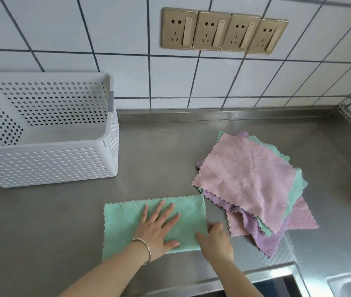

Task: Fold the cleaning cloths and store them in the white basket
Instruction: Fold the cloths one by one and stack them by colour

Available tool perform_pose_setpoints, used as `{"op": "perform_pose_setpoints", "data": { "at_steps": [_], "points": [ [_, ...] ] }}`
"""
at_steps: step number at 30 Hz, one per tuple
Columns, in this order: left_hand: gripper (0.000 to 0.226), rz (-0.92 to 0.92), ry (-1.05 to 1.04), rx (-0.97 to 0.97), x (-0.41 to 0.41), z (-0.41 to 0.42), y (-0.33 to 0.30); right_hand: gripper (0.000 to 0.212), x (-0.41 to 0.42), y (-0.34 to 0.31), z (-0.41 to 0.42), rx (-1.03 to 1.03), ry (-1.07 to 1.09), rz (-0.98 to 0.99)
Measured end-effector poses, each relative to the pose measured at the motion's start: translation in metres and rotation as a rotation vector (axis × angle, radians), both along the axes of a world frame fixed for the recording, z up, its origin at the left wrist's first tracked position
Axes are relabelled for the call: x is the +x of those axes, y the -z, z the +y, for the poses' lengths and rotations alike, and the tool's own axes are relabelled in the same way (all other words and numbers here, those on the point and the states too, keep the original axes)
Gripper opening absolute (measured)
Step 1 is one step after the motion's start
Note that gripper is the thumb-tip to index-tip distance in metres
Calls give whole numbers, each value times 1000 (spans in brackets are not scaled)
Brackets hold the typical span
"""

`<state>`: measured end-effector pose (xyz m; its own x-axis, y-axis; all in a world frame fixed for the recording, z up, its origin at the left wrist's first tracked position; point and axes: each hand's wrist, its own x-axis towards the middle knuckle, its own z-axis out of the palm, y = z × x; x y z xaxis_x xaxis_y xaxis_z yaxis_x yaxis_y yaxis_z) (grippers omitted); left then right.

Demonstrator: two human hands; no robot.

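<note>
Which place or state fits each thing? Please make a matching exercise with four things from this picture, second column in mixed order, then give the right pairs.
Things:
1. white perforated plastic basket
2. green microfibre cloth
3. pink microfibre cloth
4. row of gold wall sockets

Places or states:
A. on top of the loose pile of cloths
B. on the tiled wall
C. at the left on the steel counter
D. lies flat under the left hand, its right edge at the right hand

Pairs: 1-C, 2-D, 3-A, 4-B
</note>
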<state>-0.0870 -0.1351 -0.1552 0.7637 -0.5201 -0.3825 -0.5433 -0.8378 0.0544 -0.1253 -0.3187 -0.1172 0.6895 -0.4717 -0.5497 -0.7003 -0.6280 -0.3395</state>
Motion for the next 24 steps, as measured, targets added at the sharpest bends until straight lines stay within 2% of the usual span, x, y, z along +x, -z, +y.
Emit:
{"op": "perform_pose_setpoints", "data": {
  "at_steps": [3, 6, 8, 9, 11, 12, 14, 18, 20, 22, 24],
  "points": [
    [77, 110, -16, 19, 0, 1, -3, 41, 2, 2, 2, -26, -22, 66],
    [83, 89, -63, -63, 2, -3, -12, 38, 0, 1, 4, -16, -19, 79],
    [79, 87, -87, -134, 6, -10, -18, 35, -2, 0, 7, -75, -31, -2],
    [74, 180, -161, -192, 8, -13, -25, 30, -3, -1, 11, -114, -49, -68],
    [60, 341, -422, -450, 13, -18, -50, 22, -6, -9, 26, -186, -105, -285],
    [53, 395, -547, -602, 16, -19, -63, 21, -9, -14, 36, -209, -158, -419],
    [46, 430, -716, -763, 24, -16, -81, 21, -13, -18, 59, -238, -328, -652],
    [45, 345, -1007, -773, 26, 14, -82, 24, -16, -23, 98, -129, -705, -902],
    [34, 324, -1072, -770, 23, 33, -73, 30, -18, -20, 106, -64, -831, -939],
    [17, 354, -1098, -852, 18, 51, -72, 42, -20, -16, 107, -25, -894, -899],
    [26, 370, -1126, -918, 14, 67, -70, 52, -21, -8, 107, -41, -924, -822]
  ]
}}
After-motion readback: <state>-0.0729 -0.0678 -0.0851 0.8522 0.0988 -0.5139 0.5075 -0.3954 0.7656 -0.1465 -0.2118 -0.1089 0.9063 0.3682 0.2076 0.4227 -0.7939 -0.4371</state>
